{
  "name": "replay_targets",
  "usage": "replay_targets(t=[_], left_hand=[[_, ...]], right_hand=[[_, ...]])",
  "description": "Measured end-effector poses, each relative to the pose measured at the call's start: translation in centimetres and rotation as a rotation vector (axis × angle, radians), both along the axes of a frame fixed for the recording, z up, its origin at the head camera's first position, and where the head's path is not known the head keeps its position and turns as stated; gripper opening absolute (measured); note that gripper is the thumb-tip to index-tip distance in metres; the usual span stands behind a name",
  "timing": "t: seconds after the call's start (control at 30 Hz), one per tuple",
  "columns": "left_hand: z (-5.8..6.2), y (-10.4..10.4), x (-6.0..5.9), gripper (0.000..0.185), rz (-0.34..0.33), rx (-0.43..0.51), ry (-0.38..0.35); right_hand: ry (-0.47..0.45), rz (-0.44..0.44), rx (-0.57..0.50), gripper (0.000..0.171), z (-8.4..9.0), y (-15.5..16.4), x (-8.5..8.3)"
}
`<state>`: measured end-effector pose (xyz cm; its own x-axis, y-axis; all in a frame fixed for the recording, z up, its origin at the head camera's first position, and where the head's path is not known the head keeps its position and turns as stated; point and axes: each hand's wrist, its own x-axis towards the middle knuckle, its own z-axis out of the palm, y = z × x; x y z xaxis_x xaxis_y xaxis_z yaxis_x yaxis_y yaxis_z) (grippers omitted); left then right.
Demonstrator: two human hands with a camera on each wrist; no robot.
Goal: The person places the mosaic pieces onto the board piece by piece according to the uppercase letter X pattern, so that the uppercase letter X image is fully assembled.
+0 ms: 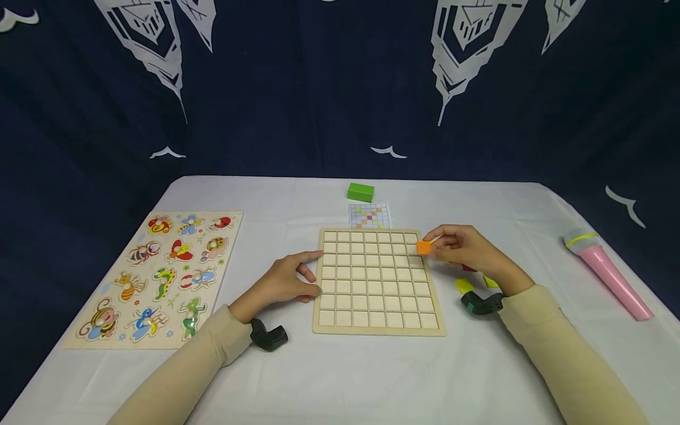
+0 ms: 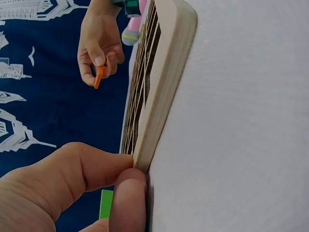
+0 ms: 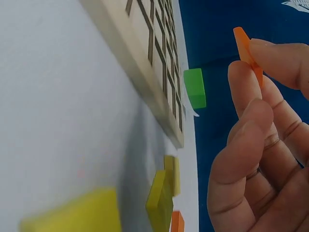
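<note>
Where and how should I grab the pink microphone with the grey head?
Probably round the middle of the microphone's long pink handle, coming from above: it lies on its side on the white cloth, and that slim part looks easy to close around.

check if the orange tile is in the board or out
Out: the right hand pinches the orange tile, and the right wrist view shows it in the air, apart from the board.

Head view high, forward-down; wrist views close, sharing board (image 2: 161,92).
</note>
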<state>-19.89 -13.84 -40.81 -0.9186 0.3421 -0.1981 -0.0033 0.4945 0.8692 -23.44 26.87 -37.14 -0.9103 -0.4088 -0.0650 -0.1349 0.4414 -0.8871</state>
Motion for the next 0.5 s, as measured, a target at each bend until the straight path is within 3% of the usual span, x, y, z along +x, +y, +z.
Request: replay_targets(t=[0.5], left_hand=[[-0.4,-0.2,-0.2,0.084,0.001,0.001,0.005]], right_hand=[[-0.039,0.042,-0.030,0.035,-0.6,-3.8,-1.8]])
